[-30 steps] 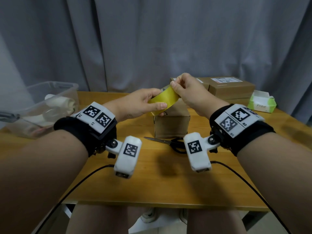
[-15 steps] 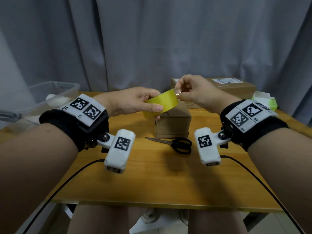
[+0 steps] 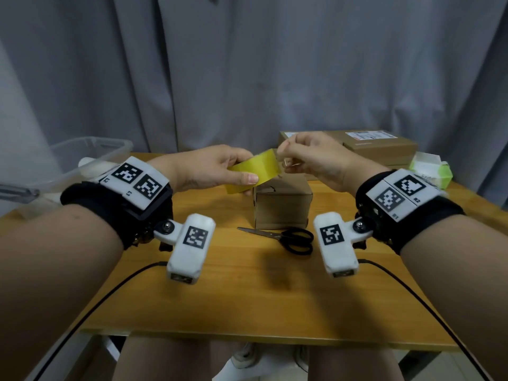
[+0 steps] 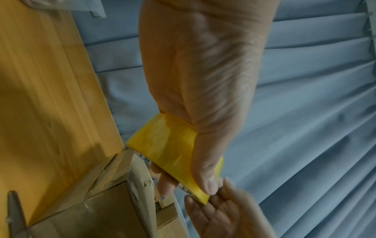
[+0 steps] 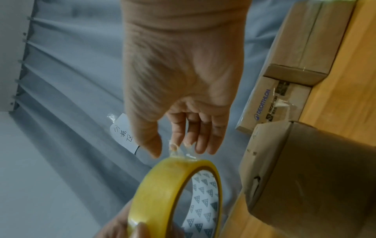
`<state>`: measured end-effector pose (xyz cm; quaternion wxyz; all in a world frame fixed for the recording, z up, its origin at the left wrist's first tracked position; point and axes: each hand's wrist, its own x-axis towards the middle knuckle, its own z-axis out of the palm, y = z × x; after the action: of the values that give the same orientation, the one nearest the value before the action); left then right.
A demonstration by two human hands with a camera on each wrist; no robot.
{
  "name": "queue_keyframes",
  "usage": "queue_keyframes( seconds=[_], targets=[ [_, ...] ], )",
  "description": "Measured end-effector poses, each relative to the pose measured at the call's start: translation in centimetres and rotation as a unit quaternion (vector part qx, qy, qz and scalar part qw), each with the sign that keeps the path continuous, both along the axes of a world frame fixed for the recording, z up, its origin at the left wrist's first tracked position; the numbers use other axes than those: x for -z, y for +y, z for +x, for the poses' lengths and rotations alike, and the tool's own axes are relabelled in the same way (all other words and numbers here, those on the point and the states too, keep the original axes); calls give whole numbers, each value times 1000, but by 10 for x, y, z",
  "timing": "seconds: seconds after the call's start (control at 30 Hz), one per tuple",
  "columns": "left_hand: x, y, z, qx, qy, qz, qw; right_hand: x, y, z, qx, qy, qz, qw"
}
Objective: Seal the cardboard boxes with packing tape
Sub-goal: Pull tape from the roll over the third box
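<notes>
The left hand [image 3: 211, 171] grips the yellow tape roll [image 3: 254, 171] above the small cardboard box [image 3: 283, 204] on the bench [image 3: 247, 298]; the right hand [image 3: 316, 160] fingers seemingly pinch its peeled end.

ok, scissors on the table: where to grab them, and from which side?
Take the scissors by the black looped handles, coming from the right hand's side. They lie flat and closed in front of the small cardboard box, handles right, blade tips pointing left.
</notes>
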<state>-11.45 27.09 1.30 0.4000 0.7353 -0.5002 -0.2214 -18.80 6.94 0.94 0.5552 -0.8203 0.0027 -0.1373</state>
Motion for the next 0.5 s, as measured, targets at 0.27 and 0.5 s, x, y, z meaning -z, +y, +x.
queue_keyframes(
  seconds=[0.27, 0.5],
  targets=[
    [0, 0, -3, -10, -3, -6, 1000, 12, 10, 7, 55, -56, 34, 996],
    [-2, -4, -1, -72, -88, 18, 993, 10, 20, 8, 128, -83, 29, 988]
  ],
)
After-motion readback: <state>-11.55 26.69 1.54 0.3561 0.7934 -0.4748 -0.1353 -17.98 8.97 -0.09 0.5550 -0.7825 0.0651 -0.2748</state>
